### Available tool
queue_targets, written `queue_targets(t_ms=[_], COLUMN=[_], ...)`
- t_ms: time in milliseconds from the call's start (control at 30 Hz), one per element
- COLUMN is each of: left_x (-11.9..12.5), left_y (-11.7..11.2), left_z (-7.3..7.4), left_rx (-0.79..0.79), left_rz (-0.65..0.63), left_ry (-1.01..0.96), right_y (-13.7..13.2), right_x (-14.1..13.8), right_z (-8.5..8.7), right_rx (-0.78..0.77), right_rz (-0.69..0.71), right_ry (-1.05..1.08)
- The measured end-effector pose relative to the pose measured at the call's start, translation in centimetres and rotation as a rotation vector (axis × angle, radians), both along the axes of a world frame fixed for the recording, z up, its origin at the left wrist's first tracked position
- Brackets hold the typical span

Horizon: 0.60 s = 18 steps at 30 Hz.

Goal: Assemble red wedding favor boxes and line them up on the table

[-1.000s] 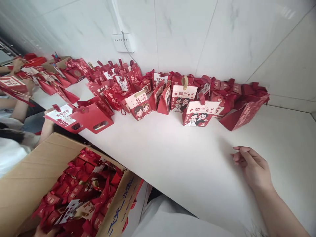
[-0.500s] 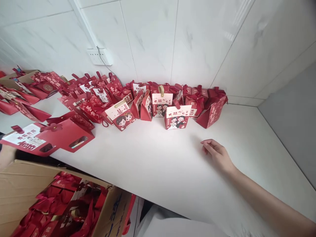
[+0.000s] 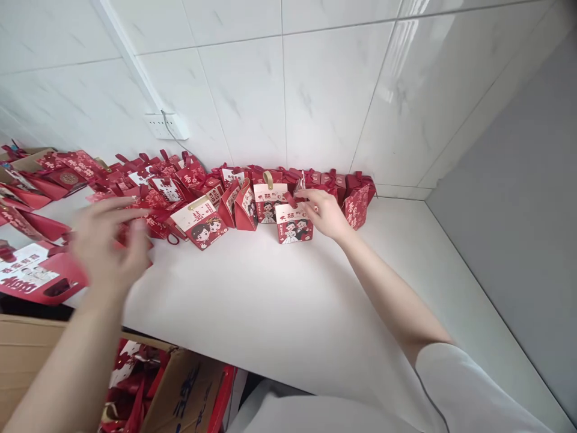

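Note:
My right hand (image 3: pixel 325 211) reaches to the back of the white table (image 3: pixel 279 307). Its stretched fingers touch the top of a small red gift box with a cartoon couple (image 3: pixel 294 224); I see no firm grip. Behind it, a row of similar red gift boxes (image 3: pixel 265 201) stands along the tiled wall. My left hand (image 3: pixel 109 245) hovers over the table's left part, blurred by motion. Its fingers are apart and nothing shows in them. It is close to the leaning red box with a cartoon couple (image 3: pixel 201 224).
A cardboard carton (image 3: pixel 180 391) with red boxes inside sits below the table's front edge at lower left. Flat red boxes (image 3: pixel 33 278) lie at the left edge. A wall socket (image 3: pixel 164 126) hangs above the row. A grey partition (image 3: pixel 518 198) closes the right side.
My right hand has moved from the bare tabletop forward to the small couple box. My left hand has come up into view over the table. The view has swung to the right.

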<state>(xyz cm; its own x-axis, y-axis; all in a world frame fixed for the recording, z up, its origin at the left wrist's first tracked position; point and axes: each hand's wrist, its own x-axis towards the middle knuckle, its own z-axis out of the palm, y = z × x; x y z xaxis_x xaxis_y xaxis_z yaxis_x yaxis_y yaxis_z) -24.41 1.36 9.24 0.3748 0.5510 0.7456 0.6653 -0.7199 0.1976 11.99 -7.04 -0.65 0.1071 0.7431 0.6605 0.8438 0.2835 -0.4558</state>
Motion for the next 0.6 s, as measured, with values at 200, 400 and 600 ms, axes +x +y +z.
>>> queue_targets(t_ms=[200, 400, 600], left_x=[14.7, 20.7, 20.7], left_y=[1.6, 3.5, 3.9], left_z=[-4.4, -7.1, -6.4], left_rx=[-0.381, -0.580, -0.887], left_rz=[-0.450, -0.543, -0.561], left_ry=[0.367, 0.281, 0.196], right_y=[0.2, -1.0, -1.8], right_x=[1.0, 1.5, 1.5], right_z=[-1.9, -2.1, -1.0], right_rx=[-0.015, -0.041, -0.102], right_rz=[0.041, 0.116, 0.192], right_ry=[-0.018, -0.002, 0.030])
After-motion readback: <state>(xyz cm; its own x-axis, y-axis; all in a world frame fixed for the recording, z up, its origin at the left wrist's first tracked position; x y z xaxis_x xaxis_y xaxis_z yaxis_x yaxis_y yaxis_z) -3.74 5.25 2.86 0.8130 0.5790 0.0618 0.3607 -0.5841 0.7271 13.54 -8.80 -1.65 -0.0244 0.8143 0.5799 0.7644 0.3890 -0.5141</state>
